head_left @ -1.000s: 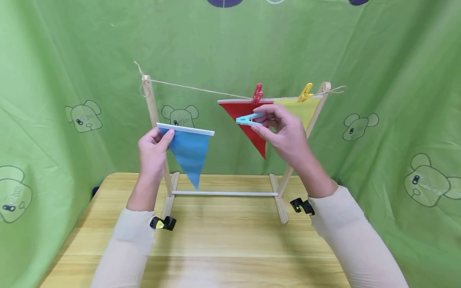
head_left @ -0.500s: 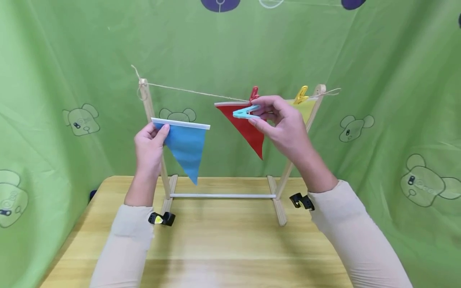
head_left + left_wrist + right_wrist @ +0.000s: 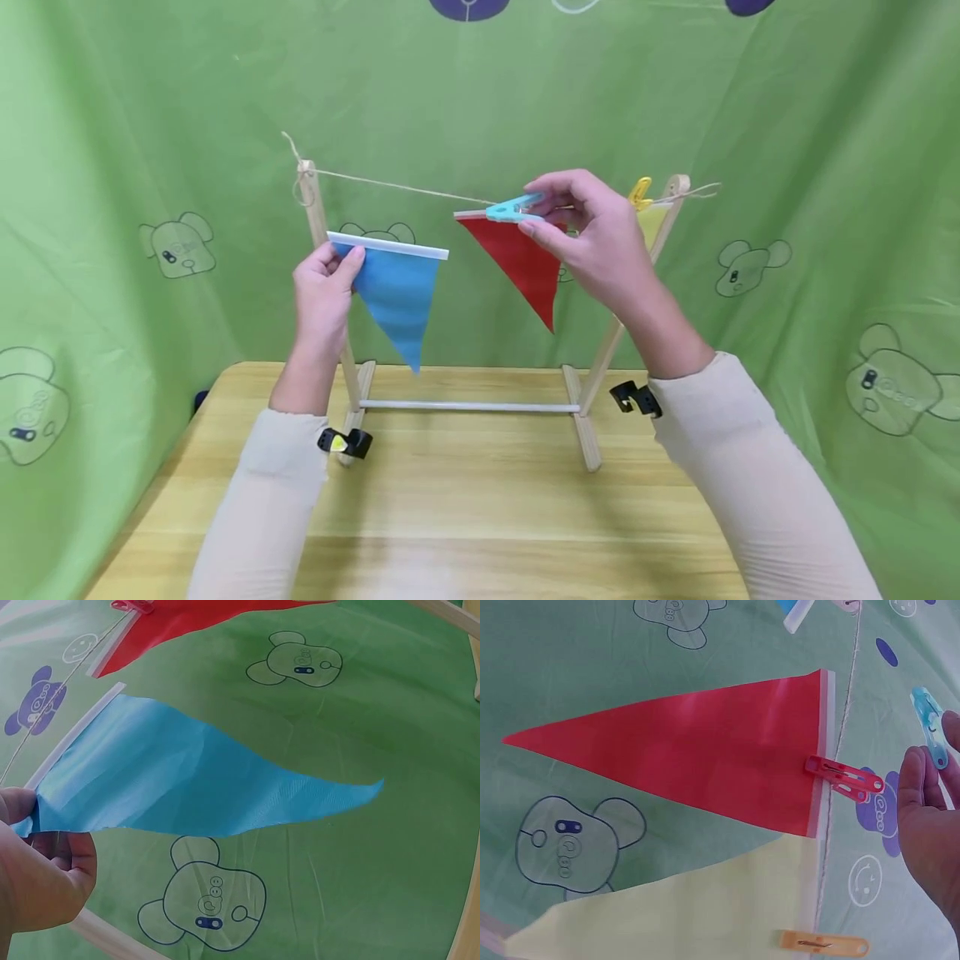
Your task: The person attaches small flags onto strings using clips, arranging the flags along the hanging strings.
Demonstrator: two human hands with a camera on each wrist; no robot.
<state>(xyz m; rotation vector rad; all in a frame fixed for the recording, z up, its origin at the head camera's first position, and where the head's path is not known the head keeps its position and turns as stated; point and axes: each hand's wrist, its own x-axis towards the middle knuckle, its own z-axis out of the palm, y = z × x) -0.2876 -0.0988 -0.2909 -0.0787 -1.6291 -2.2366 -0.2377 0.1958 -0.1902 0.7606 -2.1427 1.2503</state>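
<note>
My left hand [image 3: 324, 290] pinches the left end of the white top edge of a blue triangular pennant [image 3: 397, 292], which hangs point down below the string [image 3: 397, 185]. Between thumb and fingers of my right hand [image 3: 592, 225] is a light blue clothespin [image 3: 504, 210], its nose facing left. In the head view it overlaps the top of a red pennant [image 3: 525, 258]; the right wrist view shows it apart from that cloth. A red clothespin [image 3: 846, 776] fastens the red pennant to the string; in the head view my right hand hides it.
A yellow pennant [image 3: 654, 223] hangs at the string's right end under a yellow clothespin [image 3: 640, 192]. Wooden posts [image 3: 313, 208] hold the string, joined low down by a white rod [image 3: 465, 407]. The stand is on a wooden table [image 3: 450, 517] before a green curtain [image 3: 465, 100].
My right hand has risen with the light blue clothespin, from in front of the red pennant to its top edge. My left hand has lifted the blue pennant a little.
</note>
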